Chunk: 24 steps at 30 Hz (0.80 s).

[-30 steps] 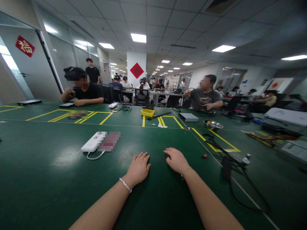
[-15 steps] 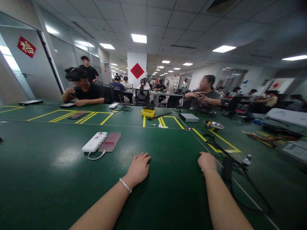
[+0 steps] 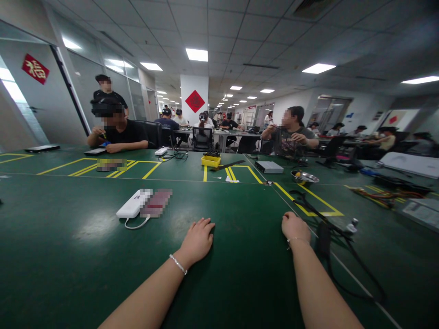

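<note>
Left hand (image 3: pixel 197 241) palm down on the table (image 3: pixel 245 283), fingers loosely spread; right hand (image 3: pixel 296 227) curled, can't tell whether it holds anything, black cable (image 3: pixel 323 237) just to its right; bowl (image 3: pixel 310 178) with something yellow (image 3: pixel 298 175) inside; black items (image 3: pixel 214 151) in or behind the tray (image 3: pixel 211 162)

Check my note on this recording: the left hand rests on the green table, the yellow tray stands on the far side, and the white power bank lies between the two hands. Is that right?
Not quite: the white power bank lies to the left of the left hand, as the head view shows. The yellow tray and green table are as you noted.
</note>
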Each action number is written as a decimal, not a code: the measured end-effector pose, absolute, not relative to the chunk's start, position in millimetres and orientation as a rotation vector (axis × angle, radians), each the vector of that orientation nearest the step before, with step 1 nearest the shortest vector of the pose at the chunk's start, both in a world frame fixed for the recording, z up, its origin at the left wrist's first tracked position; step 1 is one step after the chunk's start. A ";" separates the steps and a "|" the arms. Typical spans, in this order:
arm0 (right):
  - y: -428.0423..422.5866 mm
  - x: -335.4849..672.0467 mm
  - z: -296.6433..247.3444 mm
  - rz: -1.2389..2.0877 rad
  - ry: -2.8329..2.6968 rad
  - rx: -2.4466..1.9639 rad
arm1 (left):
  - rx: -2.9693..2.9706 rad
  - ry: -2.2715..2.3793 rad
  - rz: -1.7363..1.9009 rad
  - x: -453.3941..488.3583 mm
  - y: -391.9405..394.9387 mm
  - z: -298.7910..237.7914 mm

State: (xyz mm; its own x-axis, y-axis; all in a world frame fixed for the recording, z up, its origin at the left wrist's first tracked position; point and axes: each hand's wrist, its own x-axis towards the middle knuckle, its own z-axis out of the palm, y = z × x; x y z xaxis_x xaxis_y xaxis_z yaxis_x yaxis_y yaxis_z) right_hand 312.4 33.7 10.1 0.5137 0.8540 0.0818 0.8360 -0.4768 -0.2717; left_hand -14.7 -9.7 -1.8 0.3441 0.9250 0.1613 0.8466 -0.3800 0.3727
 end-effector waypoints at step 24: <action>30.7 281.7 25.3 0.017 -1.445 -2.117 | 2.314 1.583 0.645 -12.6 -8.3 -0.9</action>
State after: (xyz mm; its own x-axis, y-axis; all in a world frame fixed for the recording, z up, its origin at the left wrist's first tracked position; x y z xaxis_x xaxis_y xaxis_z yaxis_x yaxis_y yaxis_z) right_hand 281.7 30.7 25.3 0.4157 0.8594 0.2977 0.8520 -0.2535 -0.4581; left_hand -12.6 -8.3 -0.9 0.3063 0.9283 0.2106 0.8112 -0.3704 0.4526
